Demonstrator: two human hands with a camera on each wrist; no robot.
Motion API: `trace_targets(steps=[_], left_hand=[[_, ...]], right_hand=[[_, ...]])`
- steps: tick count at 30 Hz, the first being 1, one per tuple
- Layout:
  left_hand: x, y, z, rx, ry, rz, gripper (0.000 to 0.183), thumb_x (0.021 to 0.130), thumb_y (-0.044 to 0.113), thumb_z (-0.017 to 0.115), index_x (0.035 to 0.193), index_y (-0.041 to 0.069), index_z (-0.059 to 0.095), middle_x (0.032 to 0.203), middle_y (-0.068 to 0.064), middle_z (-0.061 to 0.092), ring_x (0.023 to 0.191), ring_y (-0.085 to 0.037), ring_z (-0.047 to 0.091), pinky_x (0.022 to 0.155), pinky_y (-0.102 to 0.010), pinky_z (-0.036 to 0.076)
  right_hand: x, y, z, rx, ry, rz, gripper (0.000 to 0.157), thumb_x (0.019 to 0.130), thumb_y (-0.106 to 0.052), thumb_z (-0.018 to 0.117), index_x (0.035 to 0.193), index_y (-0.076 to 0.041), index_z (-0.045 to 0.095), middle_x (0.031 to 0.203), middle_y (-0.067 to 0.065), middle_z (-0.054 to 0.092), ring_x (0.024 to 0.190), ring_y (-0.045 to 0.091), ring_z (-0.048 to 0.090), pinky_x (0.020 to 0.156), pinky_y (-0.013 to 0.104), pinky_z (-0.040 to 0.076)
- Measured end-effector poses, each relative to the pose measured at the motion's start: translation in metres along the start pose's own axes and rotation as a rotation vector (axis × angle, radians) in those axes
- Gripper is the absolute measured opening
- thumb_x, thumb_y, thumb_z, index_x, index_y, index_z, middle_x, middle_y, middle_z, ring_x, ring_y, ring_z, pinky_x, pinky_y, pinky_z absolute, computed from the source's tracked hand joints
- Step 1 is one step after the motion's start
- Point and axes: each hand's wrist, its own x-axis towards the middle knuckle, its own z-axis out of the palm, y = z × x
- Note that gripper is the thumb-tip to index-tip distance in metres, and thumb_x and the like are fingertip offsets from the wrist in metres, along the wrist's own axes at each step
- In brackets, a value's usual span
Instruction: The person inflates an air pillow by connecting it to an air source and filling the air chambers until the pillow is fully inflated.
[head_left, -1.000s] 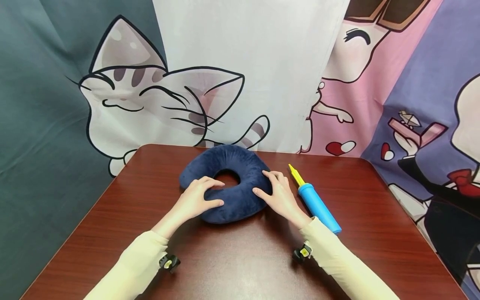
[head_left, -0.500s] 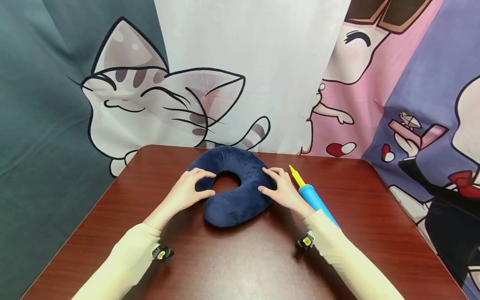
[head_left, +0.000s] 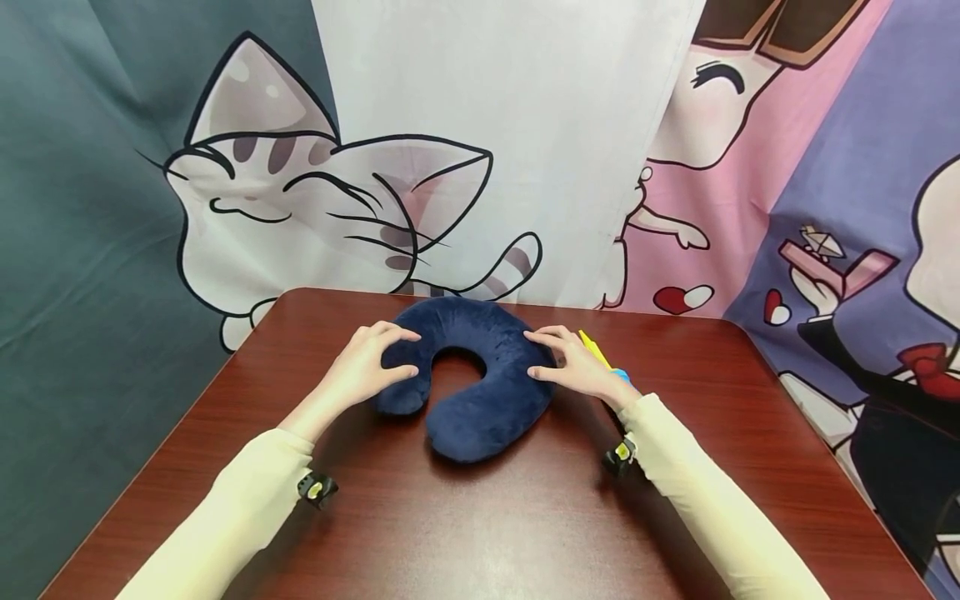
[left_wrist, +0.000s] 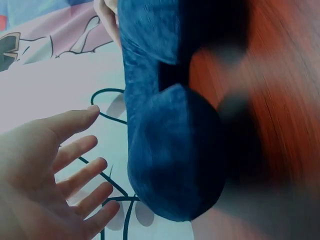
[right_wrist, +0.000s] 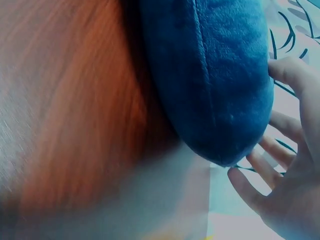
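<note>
No brand, label or readable writing shows on anything here; the backdrop (head_left: 480,150) carries only cartoon drawings, a striped cat at the left and pink and purple figures at the right. The navy U-shaped neck pillow (head_left: 468,375) lies flat on the dark red wooden table (head_left: 480,517), toward its far middle, with its two ends pointing toward the person. A second ago those ends were pressed together so the pillow looked like a closed ring; now they stand apart, the gap open toward the near edge, and the pillow sits slightly farther back. The left hand (head_left: 367,367) has moved outward with the left end and rests on it, fingers (left_wrist: 80,165) spread and nearly straight, a wide loose grip that pinches nothing. The right hand (head_left: 581,367) lies against the pillow's right outer curve, its fingers (right_wrist: 280,150) also extended and splayed, touching the plush without closing round it. Both forearms in cream sleeves (head_left: 240,517) reach in from the near edge, angled inward, wrists low over the table. Behind the right hand, a yellow and blue hand pump (head_left: 600,358) lies on the table, now mostly covered by that hand and wrist where before its blue barrel lay in plain sight.
</note>
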Motion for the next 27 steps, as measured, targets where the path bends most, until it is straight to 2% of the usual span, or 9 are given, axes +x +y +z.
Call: trace_targets(steps=[4, 6, 9, 12, 14, 16, 21, 27], left_hand=[[0.003, -0.004, -0.001, 0.023, -0.028, -0.010, 0.050, 0.086, 0.026, 0.077, 0.132, 0.016, 0.062, 0.137, -0.012, 0.055, 0.127, -0.038, 0.046, 0.099, -0.056, 0.044], [0.005, -0.007, -0.002, 0.031, -0.042, -0.011, 0.052, 0.086, 0.028, 0.077, 0.134, 0.016, 0.060, 0.139, -0.013, 0.053, 0.127, -0.038, 0.046, 0.099, -0.056, 0.044], [0.010, -0.012, -0.003, 0.040, -0.050, 0.002, 0.056, 0.086, 0.028, 0.077, 0.136, 0.015, 0.058, 0.140, -0.015, 0.051, 0.127, -0.040, 0.045, 0.101, -0.057, 0.043], [0.016, -0.019, -0.003, 0.043, -0.048, 0.026, 0.057, 0.086, 0.029, 0.077, 0.137, 0.014, 0.057, 0.142, -0.016, 0.049, 0.128, -0.042, 0.045, 0.104, -0.057, 0.041], [0.019, -0.023, -0.002, 0.046, -0.049, 0.037, 0.057, 0.086, 0.029, 0.077, 0.137, 0.014, 0.057, 0.143, -0.016, 0.049, 0.128, -0.042, 0.045, 0.104, -0.057, 0.040], [0.022, -0.026, -0.002, 0.047, -0.057, 0.040, 0.057, 0.086, 0.030, 0.077, 0.138, 0.014, 0.057, 0.144, -0.016, 0.048, 0.128, -0.042, 0.044, 0.105, -0.057, 0.040], [0.022, -0.031, -0.002, 0.057, -0.070, 0.038, 0.060, 0.087, 0.031, 0.076, 0.139, 0.012, 0.055, 0.145, -0.017, 0.046, 0.128, -0.043, 0.044, 0.105, -0.057, 0.039], [0.018, -0.035, -0.007, 0.053, -0.060, 0.037, 0.061, 0.087, 0.031, 0.076, 0.140, 0.012, 0.054, 0.146, -0.017, 0.045, 0.128, -0.042, 0.043, 0.104, -0.058, 0.039]], right_hand=[[0.006, 0.002, -0.006, -0.032, -0.053, -0.037, 0.065, 0.091, -0.030, 0.072, 0.148, -0.013, 0.047, 0.147, 0.015, 0.040, 0.089, 0.029, 0.049, 0.075, 0.026, 0.040], [0.009, 0.003, -0.009, -0.044, -0.086, -0.041, 0.064, 0.091, -0.031, 0.071, 0.148, -0.014, 0.046, 0.148, 0.014, 0.039, 0.092, 0.028, 0.049, 0.077, 0.028, 0.041], [0.011, 0.004, -0.013, -0.058, -0.121, -0.047, 0.065, 0.092, -0.031, 0.070, 0.149, -0.014, 0.045, 0.151, 0.014, 0.038, 0.109, 0.029, 0.049, 0.088, 0.039, 0.043], [0.013, 0.004, -0.017, -0.063, -0.135, -0.065, 0.065, 0.091, -0.030, 0.071, 0.149, -0.014, 0.045, 0.151, 0.015, 0.038, 0.130, 0.034, 0.041, 0.104, 0.054, 0.033], [0.015, 0.005, -0.019, -0.068, -0.146, -0.078, 0.065, 0.092, -0.030, 0.070, 0.149, -0.014, 0.045, 0.152, 0.015, 0.038, 0.138, 0.036, 0.036, 0.109, 0.060, 0.025], [0.017, 0.007, -0.020, -0.063, -0.169, -0.080, 0.065, 0.092, -0.030, 0.069, 0.150, -0.016, 0.043, 0.154, 0.013, 0.037, 0.140, 0.035, 0.034, 0.112, 0.062, 0.023], [0.023, 0.013, -0.023, -0.022, -0.229, -0.092, 0.065, 0.095, -0.028, 0.066, 0.153, -0.015, 0.039, 0.157, 0.012, 0.033, 0.143, 0.034, 0.031, 0.115, 0.061, 0.028], [0.028, 0.015, -0.026, 0.054, -0.250, -0.097, 0.066, 0.095, -0.021, 0.066, 0.153, -0.011, 0.037, 0.159, 0.015, 0.031, 0.145, 0.036, 0.030, 0.114, 0.063, 0.030]])
